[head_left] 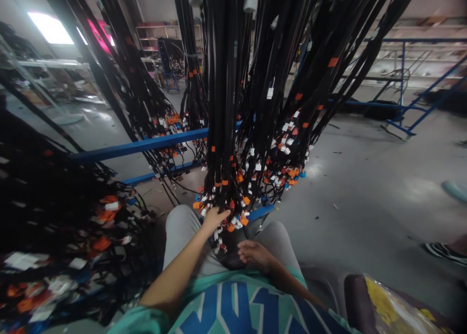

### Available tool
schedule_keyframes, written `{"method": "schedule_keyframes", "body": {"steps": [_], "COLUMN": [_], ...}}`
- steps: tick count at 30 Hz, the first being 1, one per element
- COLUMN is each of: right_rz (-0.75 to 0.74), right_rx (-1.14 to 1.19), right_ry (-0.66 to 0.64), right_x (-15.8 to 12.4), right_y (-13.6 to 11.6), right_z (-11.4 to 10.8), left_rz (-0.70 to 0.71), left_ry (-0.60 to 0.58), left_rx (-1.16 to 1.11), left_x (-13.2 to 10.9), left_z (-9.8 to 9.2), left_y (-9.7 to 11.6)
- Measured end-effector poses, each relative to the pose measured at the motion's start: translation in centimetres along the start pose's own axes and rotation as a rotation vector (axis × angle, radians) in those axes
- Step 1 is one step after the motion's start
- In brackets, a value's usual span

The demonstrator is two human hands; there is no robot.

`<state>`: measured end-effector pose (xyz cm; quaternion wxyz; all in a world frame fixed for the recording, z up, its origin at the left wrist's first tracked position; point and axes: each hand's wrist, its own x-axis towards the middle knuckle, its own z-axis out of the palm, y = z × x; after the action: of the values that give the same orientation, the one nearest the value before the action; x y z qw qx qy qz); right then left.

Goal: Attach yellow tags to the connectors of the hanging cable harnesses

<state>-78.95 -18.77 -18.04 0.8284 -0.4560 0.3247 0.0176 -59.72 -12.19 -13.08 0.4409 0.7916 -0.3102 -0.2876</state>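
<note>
Black wiring harnesses (222, 105) hang in front of me, with white, orange, red and blue connectors at their lower ends. My left hand (214, 220) is among the connectors of the middle bundle, its fingers closed around part of a harness; the exact piece is hidden. An orange connector (231, 227) sits just right of these fingers. Over my lap, my right hand (257, 255) is loosely curled with its fingers partly apart, and nothing shows in it. White connectors (220, 244) dangle between the two hands.
A blue metal bar (156, 141) crosses behind the middle bundle. More harnesses (44, 193) crowd the left side. At right are a blue frame (403, 90) and another person's shoe (445, 252). A plastic bag with yellow print (394, 305) lies beside me.
</note>
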Motion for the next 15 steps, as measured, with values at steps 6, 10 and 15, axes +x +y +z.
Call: {"method": "schedule_keyframes", "body": {"steps": [6,10,15], "right_rz": [-0.001,-0.006,0.008], "right_rx": [-0.005,0.008,0.014], "right_ry": [-0.012,-0.007,-0.013], "right_x": [0.0,-0.1,-0.1], "right_y": [0.0,0.3,0.4], "right_z": [0.1,-0.1,-0.5], "left_rz": [-0.071,-0.152,-0.178], "left_ry": [-0.011,0.106,0.041], "left_rx": [-0.026,0.091,0.110], "left_x": [0.0,0.9,2.6], "left_z": [-0.3,0.2,0.5], "left_y": [0.1,0.4,1.9]}}
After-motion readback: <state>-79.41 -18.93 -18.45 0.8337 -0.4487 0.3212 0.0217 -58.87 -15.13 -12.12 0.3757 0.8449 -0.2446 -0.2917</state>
